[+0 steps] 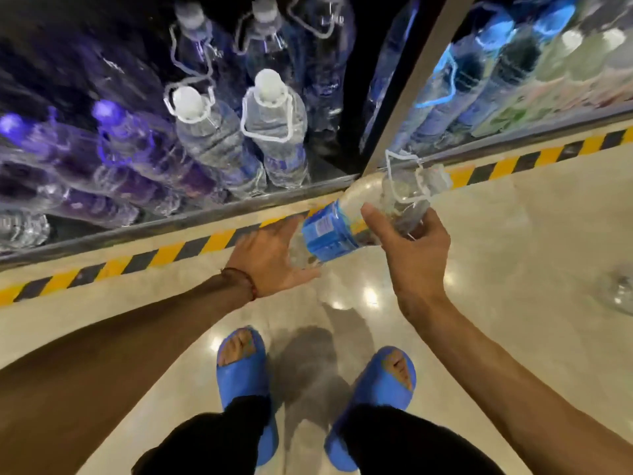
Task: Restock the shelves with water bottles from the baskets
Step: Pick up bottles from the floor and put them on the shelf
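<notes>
A clear water bottle point(329, 231) with a blue label and a white carry loop lies tilted in the air over the floor, just in front of the shelf's lower edge. My right hand point(414, 248) grips its upper part near the neck. Under the bottle's base my left hand point(270, 255) is held palm up, its fingers straight and touching the bottle. On the low shelf point(191, 217) stand several water bottles point(274, 132) with white caps and loops, in rows reaching back into the dark.
A yellow and black hazard stripe point(171, 252) runs along the glossy floor before the shelf. A metal post point(411, 87) divides this bay from a second bay of bottles point(496, 80) on the right. My feet in blue slippers point(243, 371) stand below. Something clear lies at the right edge point(616, 289).
</notes>
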Available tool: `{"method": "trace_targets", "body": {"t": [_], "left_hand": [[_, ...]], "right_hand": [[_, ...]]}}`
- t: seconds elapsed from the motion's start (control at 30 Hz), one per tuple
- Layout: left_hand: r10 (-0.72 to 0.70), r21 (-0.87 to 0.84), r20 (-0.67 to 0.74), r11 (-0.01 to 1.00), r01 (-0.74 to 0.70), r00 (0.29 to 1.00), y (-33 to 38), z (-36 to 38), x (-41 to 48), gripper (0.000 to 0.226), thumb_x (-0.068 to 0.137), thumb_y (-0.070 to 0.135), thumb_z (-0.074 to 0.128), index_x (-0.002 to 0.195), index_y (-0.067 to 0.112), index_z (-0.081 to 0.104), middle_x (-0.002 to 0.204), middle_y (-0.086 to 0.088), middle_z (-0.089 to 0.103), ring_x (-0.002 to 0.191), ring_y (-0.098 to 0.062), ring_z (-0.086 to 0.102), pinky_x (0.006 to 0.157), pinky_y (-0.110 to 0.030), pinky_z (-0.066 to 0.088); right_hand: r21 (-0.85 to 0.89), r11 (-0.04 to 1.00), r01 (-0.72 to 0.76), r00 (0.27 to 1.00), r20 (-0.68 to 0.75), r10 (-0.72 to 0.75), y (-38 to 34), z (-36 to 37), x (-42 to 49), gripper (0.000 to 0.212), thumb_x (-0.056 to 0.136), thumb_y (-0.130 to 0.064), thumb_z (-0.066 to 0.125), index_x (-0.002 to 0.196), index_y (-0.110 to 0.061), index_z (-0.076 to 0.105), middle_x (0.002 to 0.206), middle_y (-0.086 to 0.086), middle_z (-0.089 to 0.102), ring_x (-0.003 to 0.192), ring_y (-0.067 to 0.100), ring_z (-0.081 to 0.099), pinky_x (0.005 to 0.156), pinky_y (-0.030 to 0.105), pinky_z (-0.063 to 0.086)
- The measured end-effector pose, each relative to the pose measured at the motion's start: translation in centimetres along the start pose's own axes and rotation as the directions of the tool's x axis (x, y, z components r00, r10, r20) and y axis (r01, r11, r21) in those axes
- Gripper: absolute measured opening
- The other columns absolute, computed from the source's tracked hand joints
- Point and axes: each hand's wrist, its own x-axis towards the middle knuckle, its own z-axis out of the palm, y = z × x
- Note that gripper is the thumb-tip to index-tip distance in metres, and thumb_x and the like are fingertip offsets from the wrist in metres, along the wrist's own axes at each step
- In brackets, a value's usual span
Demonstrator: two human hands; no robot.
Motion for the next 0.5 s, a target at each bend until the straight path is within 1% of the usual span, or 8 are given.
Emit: {"method": "trace_targets", "body": {"t": [0.07, 0.13, 0.2, 0.27, 0.3, 0.37, 0.43, 0.5], "left_hand": [[-0.011, 0.029, -0.073, 0.999, 0.013, 0.997, -1.7, 3.5, 2.0, 0.1, 0.068, 0.085, 0.058, 0.15, 0.032, 0.041, 0.137, 0.004, 0.065, 0.117, -0.026, 0.066, 0.093, -0.039, 0.053], [-0.015, 0.053, -0.117, 0.998, 0.021, 0.993, -2.9, 6.4, 4.1, 0.096, 0.071, 0.082, 0.064, 0.15, 0.033, 0.041, 0.134, 0.005, 0.066, 0.116, -0.026, 0.066, 0.09, -0.037, 0.051], [0.015, 0.084, -0.145, 0.996, -0.003, 0.989, -4.0, 8.9, 6.2, 0.089, 0.072, 0.08, 0.067, 0.147, 0.039, 0.042, 0.12, 0.009, 0.071, 0.108, -0.025, 0.068, 0.082, -0.034, 0.047], [0.025, 0.06, -0.162, 0.998, -0.016, 0.987, -5.0, 10.7, 7.8, 0.083, 0.07, 0.08, 0.066, 0.142, 0.044, 0.044, 0.105, 0.012, 0.071, 0.1, -0.023, 0.068, 0.082, -0.034, 0.049], [0.029, 0.034, -0.167, 0.999, -0.023, 0.986, -5.4, 11.4, 8.4, 0.081, 0.069, 0.081, 0.066, 0.139, 0.045, 0.045, 0.103, 0.014, 0.07, 0.099, -0.022, 0.068, 0.085, -0.037, 0.051], [0.046, -0.006, -0.205, 0.999, -0.048, 0.978, -6.1, 12.8, 9.2, 0.08, 0.066, 0.081, 0.068, 0.135, 0.044, 0.049, 0.11, 0.015, 0.07, 0.102, -0.022, 0.067, 0.087, -0.039, 0.052], [0.071, -0.009, -0.264, 0.997, -0.076, 0.962, -6.5, 13.6, 9.9, 0.078, 0.067, 0.079, 0.071, 0.133, 0.044, 0.051, 0.111, 0.016, 0.07, 0.103, -0.021, 0.067, 0.08, -0.034, 0.048], [0.054, -0.003, -0.267, 0.998, -0.057, 0.962, -6.3, 13.6, 10.2, 0.071, 0.068, 0.078, 0.07, 0.127, 0.043, 0.052, 0.104, 0.017, 0.067, 0.1, -0.019, 0.066, 0.073, -0.032, 0.039]], "right_hand": [[0.012, 1.0, 0.015, 1.0, 0.011, -0.015, 4.0, 0.5, 2.7, 0.034, 0.081, -0.015, 0.088, 0.112, -0.009, 0.073, 0.098, 0.0, 0.08, 0.094, 0.017, 0.077, 0.081, 0.031, 0.062], [0.024, 0.999, 0.04, 0.999, 0.018, -0.041, 7.7, 0.8, 5.1, 0.028, 0.083, -0.016, 0.087, 0.107, -0.011, 0.075, 0.096, 0.0, 0.081, 0.091, 0.017, 0.078, 0.08, 0.033, 0.063], [0.035, 0.997, 0.072, 0.997, 0.011, -0.073, 11.0, 1.0, 7.1, 0.027, 0.083, -0.018, 0.087, 0.106, -0.011, 0.076, 0.092, -0.002, 0.08, 0.088, 0.015, 0.077, 0.079, 0.033, 0.062], [0.042, 0.994, 0.101, 0.995, 0.015, -0.101, 13.6, 1.2, 8.5, 0.028, 0.083, -0.022, 0.087, 0.107, -0.011, 0.076, 0.094, -0.001, 0.08, 0.091, 0.018, 0.078, 0.084, 0.038, 0.062], [0.047, 0.992, 0.115, 0.993, 0.012, -0.115, 14.5, 1.2, 9.1, 0.028, 0.083, -0.023, 0.087, 0.107, -0.012, 0.077, 0.095, 0.001, 0.081, 0.093, 0.019, 0.078, 0.086, 0.041, 0.062], [0.086, 0.987, 0.139, 0.99, 0.006, -0.14, 15.7, 1.2, 10.1, 0.027, 0.083, -0.023, 0.086, 0.106, -0.013, 0.077, 0.095, 0.001, 0.081, 0.091, 0.018, 0.077, 0.086, 0.04, 0.061], [0.118, 0.979, 0.163, 0.986, 0.009, -0.166, 16.3, 1.4, 10.9, 0.027, 0.083, -0.02, 0.085, 0.106, -0.009, 0.077, 0.089, -0.002, 0.08, 0.084, 0.014, 0.076, 0.081, 0.036, 0.061], [0.113, 0.974, 0.196, 0.98, 0.017, -0.199, 16.3, 1.7, 10.9, 0.029, 0.082, -0.02, 0.086, 0.106, -0.007, 0.076, 0.086, -0.002, 0.079, 0.081, 0.012, 0.075, 0.083, 0.039, 0.062]]}}
